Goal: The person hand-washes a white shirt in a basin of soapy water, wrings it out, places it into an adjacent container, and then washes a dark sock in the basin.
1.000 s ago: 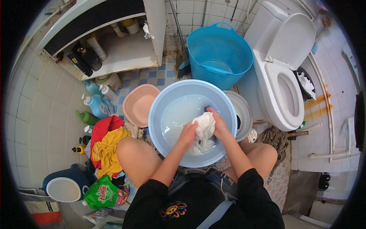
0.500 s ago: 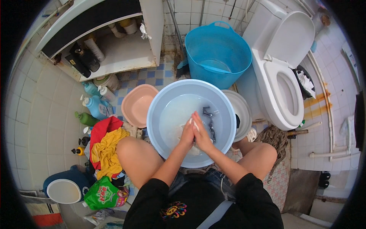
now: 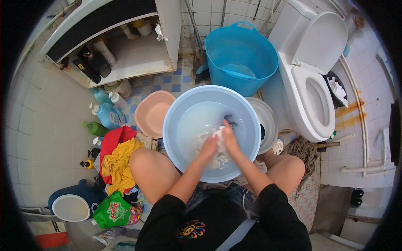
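Note:
A light-blue wash basin (image 3: pixel 171 125) stands between my knees, with cloudy water (image 3: pixel 193 118) in it. Over the water, my left hand (image 3: pixel 209 146) and my right hand (image 3: pixel 229 137) hold a wet white cloth (image 3: pixel 220 154) between them. Part of the cloth is pinched between the palms and the rest hangs down to the water. Motion smears the fingers a little. Beyond my right hand a dark piece, perhaps fabric (image 3: pixel 231 120), lies in the water, partly hidden by that hand.
At the left lie yellow clothes (image 3: pixel 121 163) and a red garment (image 3: pixel 118 138) beside several bottles (image 3: pixel 108 116). A pink basin (image 3: pixel 153 115), a blue tub (image 3: pixel 240 58), a grey-white basin (image 3: pixel 268 125) and a toilet (image 3: pixel 310 100) surround the wash basin. A green detergent bag (image 3: pixel 115 211) lies lower left.
My palms, pressed together before, have moved apart sideways, and more white cloth shows between and below them. The dark piece is more covered by my right hand.

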Demonstrator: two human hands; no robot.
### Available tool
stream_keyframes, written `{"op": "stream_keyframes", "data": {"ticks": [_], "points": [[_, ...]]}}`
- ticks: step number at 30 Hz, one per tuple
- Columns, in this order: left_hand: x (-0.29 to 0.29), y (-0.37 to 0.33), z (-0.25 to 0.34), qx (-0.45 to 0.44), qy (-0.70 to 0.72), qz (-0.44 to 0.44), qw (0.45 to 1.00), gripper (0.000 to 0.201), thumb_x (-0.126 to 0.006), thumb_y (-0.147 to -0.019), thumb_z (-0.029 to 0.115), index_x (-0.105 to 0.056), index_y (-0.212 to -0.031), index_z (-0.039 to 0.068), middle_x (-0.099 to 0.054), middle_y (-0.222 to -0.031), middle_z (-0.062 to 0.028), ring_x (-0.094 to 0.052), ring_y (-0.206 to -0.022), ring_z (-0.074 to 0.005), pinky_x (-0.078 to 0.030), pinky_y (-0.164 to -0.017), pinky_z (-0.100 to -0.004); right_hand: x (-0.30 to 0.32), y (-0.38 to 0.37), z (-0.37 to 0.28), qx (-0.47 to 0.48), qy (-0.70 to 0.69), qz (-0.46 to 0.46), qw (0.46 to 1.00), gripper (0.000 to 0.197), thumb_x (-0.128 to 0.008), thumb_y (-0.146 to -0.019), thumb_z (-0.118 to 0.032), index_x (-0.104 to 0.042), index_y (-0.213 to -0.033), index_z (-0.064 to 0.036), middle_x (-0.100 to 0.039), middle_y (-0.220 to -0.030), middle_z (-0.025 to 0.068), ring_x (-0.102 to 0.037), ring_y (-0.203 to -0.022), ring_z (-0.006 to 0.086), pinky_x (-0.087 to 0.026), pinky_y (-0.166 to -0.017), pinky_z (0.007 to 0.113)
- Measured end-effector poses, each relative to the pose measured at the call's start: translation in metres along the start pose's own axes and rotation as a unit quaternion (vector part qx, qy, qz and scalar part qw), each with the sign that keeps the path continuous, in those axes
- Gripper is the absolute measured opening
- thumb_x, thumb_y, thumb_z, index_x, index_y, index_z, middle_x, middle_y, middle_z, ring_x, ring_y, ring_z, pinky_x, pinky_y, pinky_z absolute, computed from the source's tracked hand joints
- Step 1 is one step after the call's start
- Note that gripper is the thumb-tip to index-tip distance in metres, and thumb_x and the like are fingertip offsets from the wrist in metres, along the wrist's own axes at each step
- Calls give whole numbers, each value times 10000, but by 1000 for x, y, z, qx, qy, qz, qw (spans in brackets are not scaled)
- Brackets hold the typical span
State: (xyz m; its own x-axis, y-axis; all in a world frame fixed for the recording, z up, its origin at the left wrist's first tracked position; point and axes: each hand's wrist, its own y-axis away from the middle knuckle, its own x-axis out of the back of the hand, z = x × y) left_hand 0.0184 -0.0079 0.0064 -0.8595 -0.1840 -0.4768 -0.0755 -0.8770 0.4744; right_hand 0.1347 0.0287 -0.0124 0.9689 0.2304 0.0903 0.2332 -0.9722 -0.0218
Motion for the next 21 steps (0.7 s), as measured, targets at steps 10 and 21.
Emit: {"op": "stream_keyframes", "data": {"ticks": [10,21], "points": [[21,-4,18,17,148,0,989,386,-342,-917,286,-436,-1199,40,-523,-1133,-76,-491,-1029,-176,-392,-874,-321,-50,24,-49,184,193,-45,963,484,-296,-921,-304,-327,-1291,6,-308,-1353,158,-282,-1254,263,-183,-1043,343],[17,3,27,-29,117,68,990,382,-370,-918,251,-392,-1216,14,-516,-1132,-104,-509,-1014,-194,-394,-878,-333,-41,22,-57,125,89,-106,982,489,-299,-912,-298,-330,-1293,7,-260,-1378,173,-177,-1300,287,-92,-1064,357]]}}
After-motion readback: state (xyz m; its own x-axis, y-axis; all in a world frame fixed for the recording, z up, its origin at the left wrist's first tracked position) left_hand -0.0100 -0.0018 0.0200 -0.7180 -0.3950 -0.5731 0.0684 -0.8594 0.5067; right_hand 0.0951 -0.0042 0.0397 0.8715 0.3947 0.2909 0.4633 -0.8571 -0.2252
